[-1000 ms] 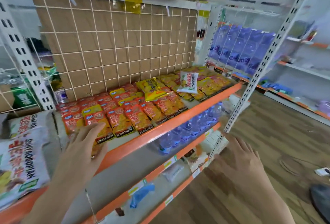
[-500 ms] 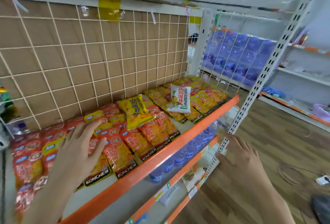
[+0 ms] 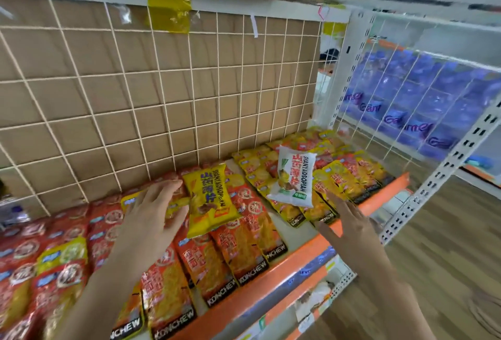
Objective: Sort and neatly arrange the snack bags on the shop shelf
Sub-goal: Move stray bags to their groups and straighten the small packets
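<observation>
One yellow bag [image 3: 210, 201] lies just beside the left fingers [image 3: 160, 192].

Yellow bag [image 3: 210, 198]; white bag [image 3: 294, 180]; red packets [image 3: 238, 242]; orange shelf edge [image 3: 271, 280].

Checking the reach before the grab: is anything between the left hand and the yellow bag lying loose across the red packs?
Nothing visible does. The left hand, fingers spread, is right beside the left edge of the yellow bag; the red packs lie only underneath it.
</observation>
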Motion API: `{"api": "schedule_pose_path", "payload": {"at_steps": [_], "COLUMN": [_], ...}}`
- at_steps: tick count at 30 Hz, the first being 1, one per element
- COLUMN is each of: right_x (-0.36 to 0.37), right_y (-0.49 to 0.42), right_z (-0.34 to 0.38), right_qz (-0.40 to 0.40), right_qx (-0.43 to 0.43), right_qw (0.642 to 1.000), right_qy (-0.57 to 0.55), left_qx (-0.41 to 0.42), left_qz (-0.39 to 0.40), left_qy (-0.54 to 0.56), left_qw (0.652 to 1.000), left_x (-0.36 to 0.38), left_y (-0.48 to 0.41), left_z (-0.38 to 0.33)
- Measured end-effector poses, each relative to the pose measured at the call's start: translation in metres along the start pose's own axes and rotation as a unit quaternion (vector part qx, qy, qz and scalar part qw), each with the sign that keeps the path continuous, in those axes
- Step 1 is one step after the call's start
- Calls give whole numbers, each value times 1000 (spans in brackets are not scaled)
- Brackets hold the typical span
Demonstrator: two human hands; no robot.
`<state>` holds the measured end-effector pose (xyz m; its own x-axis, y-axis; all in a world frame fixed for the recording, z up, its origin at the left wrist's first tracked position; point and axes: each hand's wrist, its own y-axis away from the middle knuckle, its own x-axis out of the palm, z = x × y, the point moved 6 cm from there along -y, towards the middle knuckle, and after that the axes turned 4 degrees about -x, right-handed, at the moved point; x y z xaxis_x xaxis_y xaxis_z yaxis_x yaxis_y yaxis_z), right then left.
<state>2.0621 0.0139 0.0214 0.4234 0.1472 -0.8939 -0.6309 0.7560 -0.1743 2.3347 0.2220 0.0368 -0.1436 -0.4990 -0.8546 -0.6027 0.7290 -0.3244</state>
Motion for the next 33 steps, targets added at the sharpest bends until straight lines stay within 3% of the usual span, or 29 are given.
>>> {"api": "schedule_pose_path", "payload": {"at_steps": [4, 10, 16, 25, 33], "right_x": [12, 26, 44, 61, 59], "right_y": [-49, -112, -147, -153, -145], "right_z": [-8, -22, -27, -26, -17], "right_qz": [37, 54, 20, -15, -66], "right_qx": [-20, -24, -3, -21, -98], "right_qw": [999, 996, 994, 979, 959], "right_qy": [-32, -64, -110, -201, -256], "left_qx": [-37, -190, -302, -329, -269], "left_qz": [17, 49, 63, 40, -58], "left_qy": [-5, 58, 75, 74, 136], "left_qw": [999, 979, 948, 941, 952], "left_x": [23, 55, 72, 80, 73], "left_y": [-14, -33, -38, -37, -30], "left_z": [-8, -13, -19, -19, -28]}}
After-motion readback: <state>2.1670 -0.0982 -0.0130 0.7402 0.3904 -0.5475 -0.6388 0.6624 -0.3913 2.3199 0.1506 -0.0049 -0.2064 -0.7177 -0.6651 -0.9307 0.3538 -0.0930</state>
